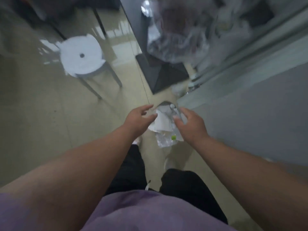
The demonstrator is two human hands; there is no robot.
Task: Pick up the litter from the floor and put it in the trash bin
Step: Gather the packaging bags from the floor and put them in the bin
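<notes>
Head view: reaching down over beige tiled floor [41, 124], left hand [139, 120] and right hand [191, 125] flanking heap of white paper and crinkled clear plastic litter [164, 126], fingers [147, 107] spread, gripping nothing yet, likely to scoop. Bin not identifiable; white round stool [80, 55] far left.

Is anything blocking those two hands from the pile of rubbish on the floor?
Nothing visible does. The left hand and right hand reach down on either side of the litter pile of white paper and clear plastic, with nothing between fingers and pile. The blur hides whether they touch it.
</notes>
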